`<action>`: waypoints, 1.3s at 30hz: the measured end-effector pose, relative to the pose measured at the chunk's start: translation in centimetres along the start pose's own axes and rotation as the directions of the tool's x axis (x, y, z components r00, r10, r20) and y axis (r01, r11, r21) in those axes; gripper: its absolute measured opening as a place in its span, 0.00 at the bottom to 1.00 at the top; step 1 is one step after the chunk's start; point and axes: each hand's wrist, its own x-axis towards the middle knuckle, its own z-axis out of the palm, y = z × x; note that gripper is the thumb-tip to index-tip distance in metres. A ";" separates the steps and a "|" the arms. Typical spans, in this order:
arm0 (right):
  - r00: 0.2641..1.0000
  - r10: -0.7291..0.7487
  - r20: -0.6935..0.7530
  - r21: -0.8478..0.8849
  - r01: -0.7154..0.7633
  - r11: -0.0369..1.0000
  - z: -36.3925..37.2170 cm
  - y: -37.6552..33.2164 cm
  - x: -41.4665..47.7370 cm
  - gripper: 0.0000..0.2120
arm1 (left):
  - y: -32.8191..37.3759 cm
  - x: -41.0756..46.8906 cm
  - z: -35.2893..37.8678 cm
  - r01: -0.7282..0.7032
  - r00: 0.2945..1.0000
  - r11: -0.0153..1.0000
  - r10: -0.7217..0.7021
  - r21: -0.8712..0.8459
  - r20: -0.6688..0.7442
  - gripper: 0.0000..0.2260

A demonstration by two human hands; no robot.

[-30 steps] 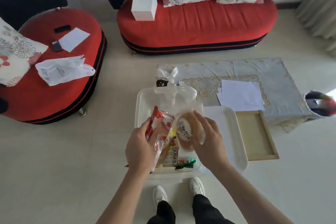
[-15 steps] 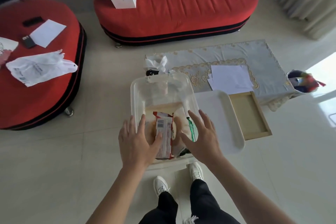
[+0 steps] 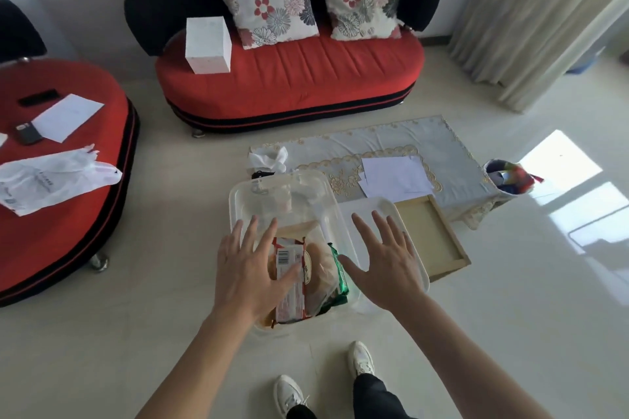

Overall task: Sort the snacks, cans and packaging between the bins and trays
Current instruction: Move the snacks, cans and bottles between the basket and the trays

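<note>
A clear plastic bin (image 3: 238, 211) stands on the floor in front of me. In its near end lie a red snack packet (image 3: 289, 286) with a barcode, a wrapped round bun (image 3: 320, 269) and a green packet (image 3: 340, 269). My left hand (image 3: 248, 269) hovers over the bin's near left part with fingers spread, its thumb across the red packet. My right hand (image 3: 384, 262) is spread above the white tray (image 3: 384, 211) just right of the bin and holds nothing.
A wooden tray (image 3: 432, 235) lies right of the white tray. Behind them a cloth-covered low table (image 3: 452, 153) carries white papers (image 3: 394, 177). A small bin of colourful items (image 3: 507, 177) stands at its right end. Red sofas sit behind and left. My shoes are below.
Both hands let go of the red packet and the bun, which now lie in the clear bin. The hands rose and spread; my right hand moved right over the white tray.
</note>
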 end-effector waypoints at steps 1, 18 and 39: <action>1.000 0.014 -0.015 -0.009 -0.014 1.000 -0.7 0.3 -0.4 0.38 | 0.7 0.4 -0.4 -0.033 0.999 0.999 0.033 0.001 0.003 0.41; 0.880 0.355 -0.314 0.032 -0.364 0.931 -12.2 18.0 -14.9 0.44 | 26.9 -1.1 -1.9 -0.482 0.876 0.875 0.481 0.043 0.039 0.43; 0.325 0.868 -0.377 0.276 -0.855 0.440 -17.8 42.2 -46.9 0.43 | 65.8 -16.6 4.7 -0.915 0.377 0.391 0.916 -0.100 0.134 0.42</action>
